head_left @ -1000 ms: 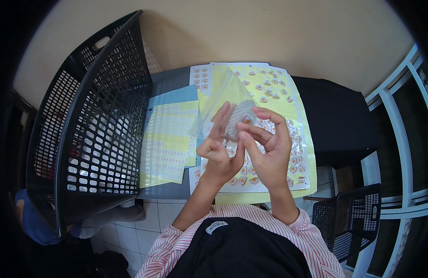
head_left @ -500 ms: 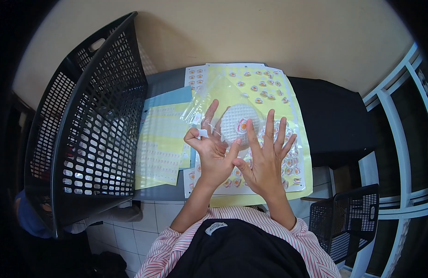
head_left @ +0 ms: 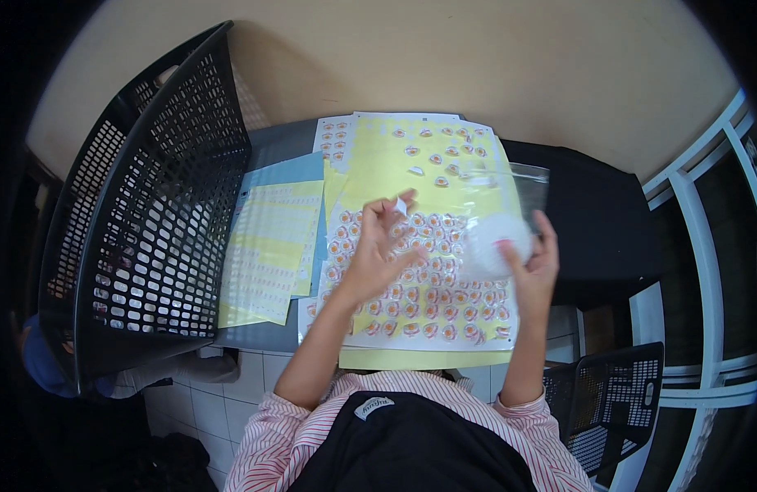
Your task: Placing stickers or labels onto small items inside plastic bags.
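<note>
Over the sticker sheet (head_left: pixel 370 184), my left hand (head_left: pixel 374 258) is raised with its fingers curled and its thumb apart. A small white sticker (head_left: pixel 401 207) is held at its fingertips; its printed side is not visible. My right hand (head_left: pixel 539 261) is closed on a clear plastic bag (head_left: pixel 510 184), the thumb in front. Inside the bag lies a round white pad (head_left: pixel 489 244), blurred by motion, with a small red mark beside my thumb. The yellow and white sheet beneath carries rows of small egg-like stickers, with looser ones scattered toward the far end.
At the left stands a tall black perforated basket (head_left: pixel 161 197). Partly used yellow sticker sheets (head_left: pixel 272 246) lie on a blue sheet (head_left: pixel 288 174). Black cloth (head_left: pixel 596 217) covers the surface at the right. Another black basket (head_left: pixel 616 402) sits low at the right, and a wall rises behind.
The bag with the pad has moved right, now gripped by my right hand, whose fingers were spread before. My left hand has come away from the bag, still with the small white sticker.
</note>
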A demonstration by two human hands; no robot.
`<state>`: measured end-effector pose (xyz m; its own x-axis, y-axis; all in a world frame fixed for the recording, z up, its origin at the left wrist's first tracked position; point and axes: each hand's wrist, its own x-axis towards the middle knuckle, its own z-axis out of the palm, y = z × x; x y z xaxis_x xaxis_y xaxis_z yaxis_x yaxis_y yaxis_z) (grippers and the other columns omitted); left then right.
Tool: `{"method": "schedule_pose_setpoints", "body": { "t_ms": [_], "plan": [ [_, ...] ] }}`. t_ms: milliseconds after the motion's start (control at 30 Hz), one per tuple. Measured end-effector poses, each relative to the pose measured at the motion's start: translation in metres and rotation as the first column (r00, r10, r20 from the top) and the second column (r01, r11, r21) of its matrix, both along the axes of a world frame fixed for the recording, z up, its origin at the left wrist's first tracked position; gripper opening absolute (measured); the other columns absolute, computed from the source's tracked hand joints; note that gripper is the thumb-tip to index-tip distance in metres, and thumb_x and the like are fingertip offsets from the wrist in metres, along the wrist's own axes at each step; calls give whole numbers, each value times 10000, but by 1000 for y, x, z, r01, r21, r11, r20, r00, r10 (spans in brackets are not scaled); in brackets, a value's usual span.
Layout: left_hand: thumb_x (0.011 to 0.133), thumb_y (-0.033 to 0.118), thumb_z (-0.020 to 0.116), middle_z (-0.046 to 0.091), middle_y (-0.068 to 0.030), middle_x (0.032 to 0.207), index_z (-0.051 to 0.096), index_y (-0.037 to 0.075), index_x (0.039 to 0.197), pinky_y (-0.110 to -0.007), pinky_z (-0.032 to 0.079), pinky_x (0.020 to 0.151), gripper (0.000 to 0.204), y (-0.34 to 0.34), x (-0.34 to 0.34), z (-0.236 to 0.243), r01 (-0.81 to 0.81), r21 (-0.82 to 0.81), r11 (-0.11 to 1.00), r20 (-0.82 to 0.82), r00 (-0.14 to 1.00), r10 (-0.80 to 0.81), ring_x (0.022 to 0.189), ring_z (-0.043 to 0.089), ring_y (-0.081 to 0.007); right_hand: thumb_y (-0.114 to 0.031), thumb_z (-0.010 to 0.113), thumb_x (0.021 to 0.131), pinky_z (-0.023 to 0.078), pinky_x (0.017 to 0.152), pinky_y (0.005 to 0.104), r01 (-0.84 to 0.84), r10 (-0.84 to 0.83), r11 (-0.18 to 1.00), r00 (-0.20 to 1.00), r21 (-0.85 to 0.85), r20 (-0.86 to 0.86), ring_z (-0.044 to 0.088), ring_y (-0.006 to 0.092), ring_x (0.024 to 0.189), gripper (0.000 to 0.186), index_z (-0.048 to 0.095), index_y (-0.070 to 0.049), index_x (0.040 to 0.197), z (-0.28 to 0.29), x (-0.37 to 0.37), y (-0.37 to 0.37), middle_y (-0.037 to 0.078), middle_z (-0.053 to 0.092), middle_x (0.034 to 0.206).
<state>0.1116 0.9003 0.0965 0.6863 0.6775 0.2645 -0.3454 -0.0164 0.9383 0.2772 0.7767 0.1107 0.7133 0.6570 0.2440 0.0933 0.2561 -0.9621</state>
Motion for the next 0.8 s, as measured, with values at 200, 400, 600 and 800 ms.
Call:
{"method": "schedule_pose_setpoints", "body": {
  "t_ms": [200, 400, 600, 800],
  "plan": [
    [760, 270, 551, 518, -90, 1066, 569, 55, 801, -409, 286, 880, 220, 100, 19, -51, -300, 630, 716, -409, 655, 635, 1072, 375, -255, -46, 627, 740, 450, 755, 269, 229, -235, 972, 960, -55, -151, 549, 172, 897, 577, 297, 67, 1200, -42, 143, -11, 170, 539, 1029],
    [704, 311, 595, 523, -56, 1019, 613, 127, 791, -382, 250, 848, 205, 122, 48, -58, -247, 618, 746, -641, 391, 660, 1032, 353, -256, -122, 664, 723, 447, 716, 260, 206, -219, 972, 968, -111, -120, 554, 165, 874, 492, 429, 52, 1118, -96, 261, 47, 118, 551, 1009],
    [694, 272, 590, 464, -66, 1055, 617, 115, 767, -387, 240, 853, 176, 126, 51, -65, -150, 695, 704, -681, 178, 710, 1019, 335, -254, -114, 614, 753, 415, 740, 268, -99, 79, 992, 973, -82, -217, 539, 147, 892, 351, 496, 6, 1061, -123, 318, 136, 76, 563, 981],
    [661, 232, 626, 455, -64, 1036, 616, 99, 692, -390, 233, 855, 137, 124, 54, -44, -28, 724, 690, -683, 113, 721, 1022, 315, -253, -13, 522, 773, 411, 819, 286, -129, 87, 979, 964, -158, -251, 523, 171, 962, 336, 458, 3, 1102, -131, 332, 183, 92, 542, 1052]
  ]
}}
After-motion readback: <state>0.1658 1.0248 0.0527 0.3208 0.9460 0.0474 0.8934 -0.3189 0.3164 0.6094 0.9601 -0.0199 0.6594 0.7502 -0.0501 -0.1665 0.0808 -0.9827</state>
